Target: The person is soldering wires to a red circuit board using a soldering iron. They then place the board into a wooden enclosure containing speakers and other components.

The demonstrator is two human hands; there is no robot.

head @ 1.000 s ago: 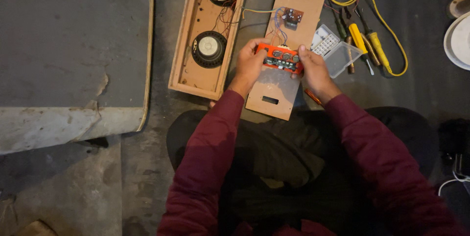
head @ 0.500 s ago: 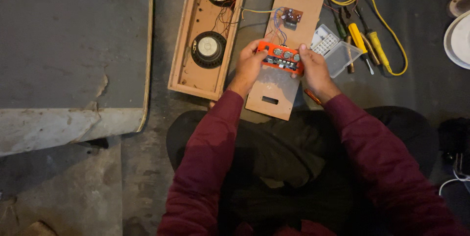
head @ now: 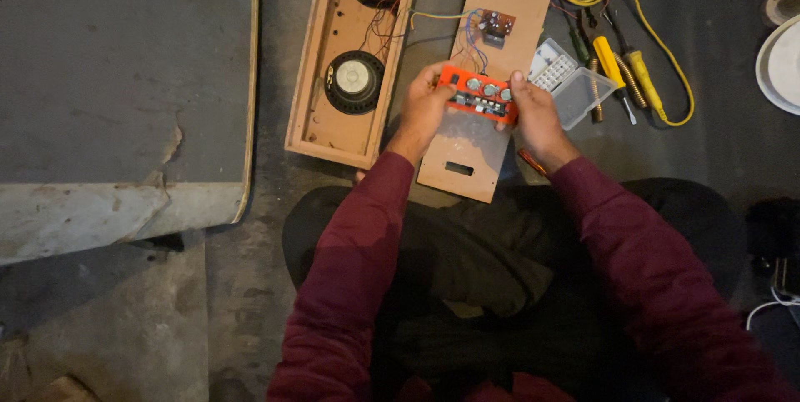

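A person seated on the floor holds a small orange rectangular circuit board with knobs (head: 478, 94) between both hands. The left hand (head: 423, 110) has its grip clamped on the board's left end, the right hand (head: 533, 114) on its right end. It hovers above a flat brown wooden panel (head: 467, 152), beside an open wooden speaker box (head: 310, 110).

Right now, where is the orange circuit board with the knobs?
In the head view, the orange circuit board is held between the left hand and right hand, above the flat wooden panel, right of the open speaker box.
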